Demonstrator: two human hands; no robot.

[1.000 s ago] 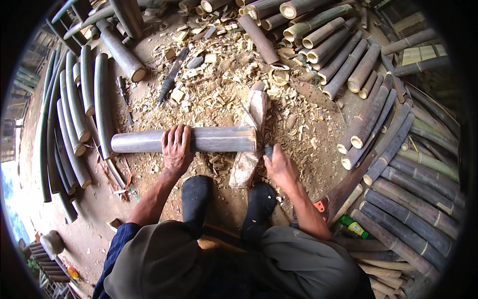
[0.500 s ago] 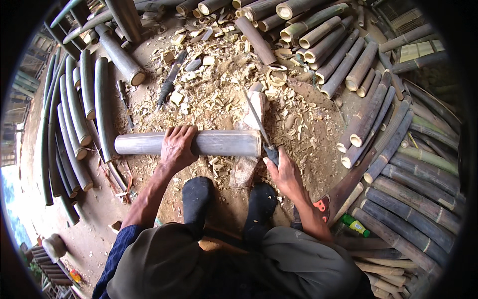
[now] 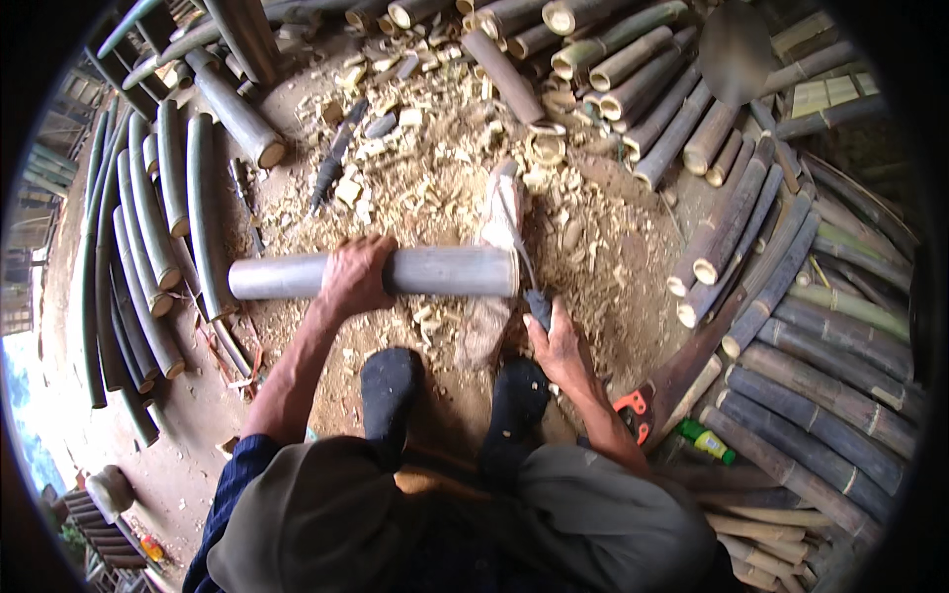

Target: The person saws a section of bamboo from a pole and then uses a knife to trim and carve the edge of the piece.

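A grey bamboo pole section [image 3: 435, 271] lies crosswise in front of me, its right end resting on a wooden chopping block [image 3: 492, 287]. My left hand [image 3: 354, 278] grips the pole near its middle. My right hand [image 3: 557, 338] is closed on the dark handle of a long knife [image 3: 518, 245], whose blade runs up past the pole's right end. My two dark shoes [image 3: 391, 387] stand on the ground just below the pole.
Bamboo chips and shavings [image 3: 425, 168] cover the ground beyond the pole. Stacked bamboo poles [image 3: 791, 326] fill the right side and more lie at the left [image 3: 148, 217]. An orange-handled saw [image 3: 633, 410] and a green bottle [image 3: 707, 442] lie near my right arm.
My right hand has raised the knife, and its blade now stands by the pole's right end. My left hand has stayed on the pole.
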